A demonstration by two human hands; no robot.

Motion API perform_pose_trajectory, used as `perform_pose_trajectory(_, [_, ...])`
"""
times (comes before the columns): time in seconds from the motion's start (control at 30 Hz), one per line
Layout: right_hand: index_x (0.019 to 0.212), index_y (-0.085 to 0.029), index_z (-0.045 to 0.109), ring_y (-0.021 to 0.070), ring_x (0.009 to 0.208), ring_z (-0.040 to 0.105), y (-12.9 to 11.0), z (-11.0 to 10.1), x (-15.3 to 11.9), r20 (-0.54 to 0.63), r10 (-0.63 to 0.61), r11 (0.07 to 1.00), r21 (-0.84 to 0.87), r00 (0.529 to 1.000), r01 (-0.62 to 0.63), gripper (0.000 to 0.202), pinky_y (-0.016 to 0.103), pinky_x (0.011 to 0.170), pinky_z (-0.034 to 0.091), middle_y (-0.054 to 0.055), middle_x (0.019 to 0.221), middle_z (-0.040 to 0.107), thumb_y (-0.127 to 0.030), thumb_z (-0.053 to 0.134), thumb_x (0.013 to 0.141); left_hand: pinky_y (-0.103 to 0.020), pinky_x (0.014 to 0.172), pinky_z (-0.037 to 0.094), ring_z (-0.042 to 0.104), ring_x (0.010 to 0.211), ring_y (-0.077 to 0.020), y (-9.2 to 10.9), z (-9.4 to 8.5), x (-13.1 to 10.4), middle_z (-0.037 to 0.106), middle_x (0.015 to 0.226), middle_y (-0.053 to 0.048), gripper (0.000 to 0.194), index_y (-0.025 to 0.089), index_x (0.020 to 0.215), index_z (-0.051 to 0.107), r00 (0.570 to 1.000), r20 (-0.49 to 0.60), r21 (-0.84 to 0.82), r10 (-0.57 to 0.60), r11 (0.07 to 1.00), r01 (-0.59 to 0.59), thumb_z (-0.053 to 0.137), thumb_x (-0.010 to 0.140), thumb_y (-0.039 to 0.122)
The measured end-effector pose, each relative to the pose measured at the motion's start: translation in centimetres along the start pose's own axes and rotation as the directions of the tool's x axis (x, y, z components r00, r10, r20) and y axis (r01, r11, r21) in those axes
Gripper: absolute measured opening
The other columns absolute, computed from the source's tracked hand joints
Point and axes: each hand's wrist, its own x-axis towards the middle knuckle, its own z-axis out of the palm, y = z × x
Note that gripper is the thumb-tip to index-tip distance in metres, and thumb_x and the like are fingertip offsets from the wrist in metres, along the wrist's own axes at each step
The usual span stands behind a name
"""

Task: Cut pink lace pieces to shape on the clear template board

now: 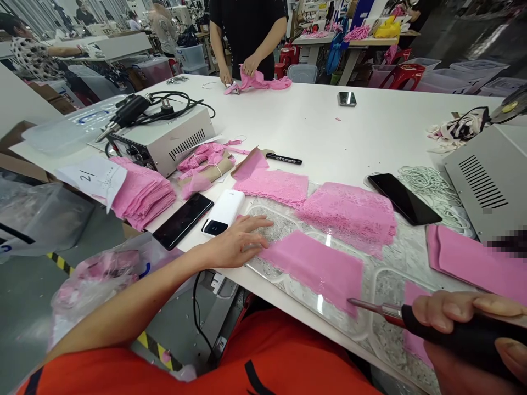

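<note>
A pink fabric piece (319,265) lies flat on a clear plastic sheet (373,302) with rounded raised outlines. My left hand (236,241) rests palm down at its left end, fingers spread, holding nothing. My right hand (461,318) is wrapped round a black-handled tool with a pointed metal tip (387,310). That tip meets the fabric's lower right corner. Under the tool, a second pink strip (414,323) is partly hidden. Behind the piece lie a pink lace stack (349,214) and a smaller lace stack (274,186).
At left are a white power bank (228,206), a black phone (183,219), pink stacked fabric (142,195) and a grey box (164,140) bearing a corded tool. On the right are another phone (403,198), folded pink fabric (473,258) and another grey box (492,175). A co-worker handles pink fabric opposite.
</note>
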Motion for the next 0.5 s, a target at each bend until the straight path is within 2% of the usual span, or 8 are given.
perform_pose_trajectory(0.07, [0.075, -0.026, 0.057, 0.0138, 0.052, 0.035, -0.3, 0.4, -0.2, -0.055, 0.006, 0.999, 0.05, 0.998, -0.004, 0.015, 0.033, 0.044, 0.036, -0.002, 0.065, 0.038, -0.032, 0.058, 0.061, -0.053, 0.113, 0.029, 0.032, 0.14, -0.0287, 0.1, 0.0, 0.0, 0.047, 0.143, -0.011, 0.012, 0.019, 0.09, 0.066, 0.998, 0.008, -0.004, -0.057, 0.998, 0.057, 0.057, 0.09, 0.027])
perform_pose_trajectory(0.17, [0.075, -0.025, 0.058, 0.0139, 0.052, 0.038, -0.9, 1.2, -0.5, -0.08, 0.023, 0.998, 0.064, 0.997, -0.018, 0.015, 0.032, 0.046, 0.037, -0.001, 0.063, 0.042, -0.028, 0.057, 0.06, -0.052, 0.112, 0.032, 0.032, 0.14, -0.03, 0.1, 0.2, 0.3, 0.048, 0.142, -0.012, 0.019, 0.018, 0.086, 0.066, 0.989, -0.027, -0.003, -0.147, 0.989, 0.147, 0.058, 0.09, 0.034])
perform_pose_trajectory(0.27, [0.073, -0.023, 0.058, 0.0133, 0.051, 0.039, -1.3, 1.9, -0.6, -0.075, 0.035, 0.997, 0.07, 0.997, -0.03, 0.015, 0.031, 0.045, 0.037, -0.001, 0.061, 0.043, -0.026, 0.055, 0.058, -0.05, 0.112, 0.032, 0.033, 0.14, -0.0279, 0.2, 0.7, 1.5, 0.049, 0.141, -0.01, 0.018, 0.02, 0.096, 0.069, 0.992, -0.054, 0.012, -0.114, 0.993, 0.115, 0.056, 0.092, 0.031])
perform_pose_trajectory(0.33, [0.071, -0.022, 0.058, 0.0125, 0.049, 0.04, -1.3, 2.1, -0.4, -0.074, 0.021, 0.996, 0.09, 0.997, -0.014, 0.017, 0.029, 0.042, 0.037, -0.002, 0.06, 0.043, -0.026, 0.055, 0.055, -0.054, 0.113, 0.027, 0.032, 0.14, -0.0276, 0.4, 1.1, 2.9, 0.047, 0.144, -0.008, 0.021, 0.024, 0.108, 0.068, 0.999, 0.005, 0.058, -0.045, 0.997, 0.044, 0.053, 0.094, 0.029])
perform_pose_trajectory(0.4, [0.069, -0.021, 0.058, 0.0122, 0.046, 0.041, -1.3, 2.1, -0.2, -0.064, -0.002, 0.995, 0.103, 0.998, 0.009, 0.017, 0.028, 0.04, 0.037, -0.002, 0.058, 0.043, -0.026, 0.056, 0.053, -0.06, 0.113, 0.021, 0.03, 0.141, -0.0294, 0.7, 1.3, 4.3, 0.044, 0.147, -0.007, 0.026, 0.028, 0.118, 0.065, 0.994, 0.109, 0.123, 0.006, 0.992, -0.02, 0.05, 0.096, 0.029])
perform_pose_trajectory(0.5, [0.067, -0.021, 0.058, 0.012, 0.044, 0.042, -1.4, 1.9, 0.2, -0.039, -0.029, 0.994, 0.105, 0.999, 0.033, 0.017, 0.028, 0.037, 0.037, -0.003, 0.054, 0.045, -0.026, 0.057, 0.052, -0.064, 0.111, 0.017, 0.028, 0.142, -0.0315, 0.9, 1.5, 5.7, 0.04, 0.149, -0.008, 0.032, 0.029, 0.126, 0.059, 0.977, 0.212, 0.22, 0.0, 0.974, -0.048, 0.048, 0.097, 0.033])
